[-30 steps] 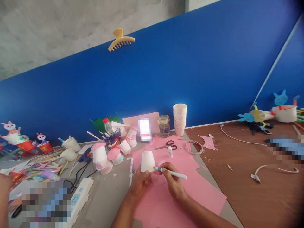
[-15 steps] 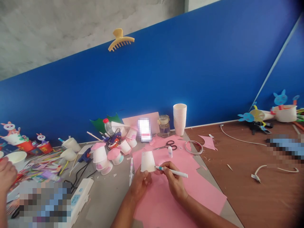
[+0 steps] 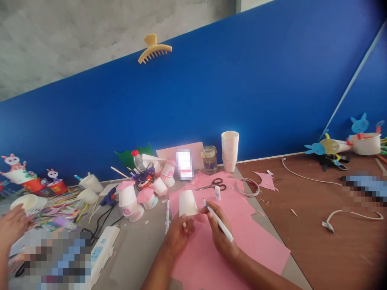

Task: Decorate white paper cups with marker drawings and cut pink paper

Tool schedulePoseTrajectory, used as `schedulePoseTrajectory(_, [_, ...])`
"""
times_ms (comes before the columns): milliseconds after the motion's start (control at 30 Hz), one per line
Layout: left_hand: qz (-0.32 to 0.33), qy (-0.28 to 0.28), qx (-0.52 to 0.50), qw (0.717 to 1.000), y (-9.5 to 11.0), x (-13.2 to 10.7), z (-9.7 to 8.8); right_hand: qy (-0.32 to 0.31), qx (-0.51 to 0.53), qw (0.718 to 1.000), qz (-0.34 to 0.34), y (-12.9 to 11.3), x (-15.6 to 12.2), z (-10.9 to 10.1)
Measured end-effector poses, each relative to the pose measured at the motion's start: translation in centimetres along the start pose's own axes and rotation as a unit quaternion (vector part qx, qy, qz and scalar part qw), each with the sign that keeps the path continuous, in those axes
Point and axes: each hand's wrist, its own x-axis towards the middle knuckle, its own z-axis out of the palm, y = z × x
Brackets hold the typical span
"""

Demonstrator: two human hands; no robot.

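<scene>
A white paper cup (image 3: 188, 202) is held upside down, slightly tilted, in my left hand (image 3: 178, 233), whose fingers close round its lower edge. My right hand (image 3: 222, 233) grips a white marker pen (image 3: 223, 226) with a teal tip end. The pen's tip points up and left, a short gap away from the cup's right side. Beneath both hands spreads pink paper (image 3: 256, 237). Just beyond them lie a pair of dark-handled scissors (image 3: 218, 184) and a small white glue stick (image 3: 217, 193).
A tall stack of paper cups (image 3: 229, 151) stands by the blue partition, beside a glass jar (image 3: 209, 159). Pink-topped cups (image 3: 127, 195) and a power strip (image 3: 102, 251) are on the left. At far left a co-worker's hand (image 3: 13, 225) touches a white bowl (image 3: 28, 203). A tape roll (image 3: 248, 187) lies right.
The pen has swung steeper and its tip has come away from the cup. The cup has turned slightly in my left hand. The co-worker's hand has shifted at the bowl.
</scene>
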Motion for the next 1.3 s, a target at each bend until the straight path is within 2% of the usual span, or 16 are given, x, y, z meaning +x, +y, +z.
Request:
schedulePoseTrajectory(100, [-0.009,-0.015,-0.03,0.999,0.0,0.1,-0.2,-0.042,-0.047,0.996,-0.061,0.0,-0.2,-0.1])
schedulePoseTrajectory(233, [-0.017,-0.039,-0.054,0.998,0.1,0.0,-0.3,-0.095,-0.064,0.99,-0.088,0.0,-0.4,-0.2])
schedulePoseTrajectory(400, [-0.024,-0.039,-0.048,0.998,0.2,-0.3,0.0,-0.112,-0.078,0.983,-0.122,-0.1,-0.5,-0.3])
schedulePoseTrajectory(633, [-0.043,0.025,-0.086,0.995,0.7,-0.3,0.5,-0.14,-0.141,0.955,-0.221,0.3,-1.1,-0.3])
schedulePoseTrajectory(800, [-0.074,0.017,-0.116,0.99,0.8,-0.1,0.2,-0.115,-0.14,0.962,-0.206,0.6,-1.6,0.2])
schedulePoseTrajectory(1100, [-0.053,-0.025,-0.137,0.989,0.8,0.0,0.0,-0.07,-0.093,0.983,-0.138,0.7,-0.7,0.6])
schedulePoseTrajectory(1300, [-0.036,-0.006,-0.124,0.992,0.5,0.1,-0.2,-0.115,-0.096,0.966,-0.212,-0.5,-0.8,0.2])
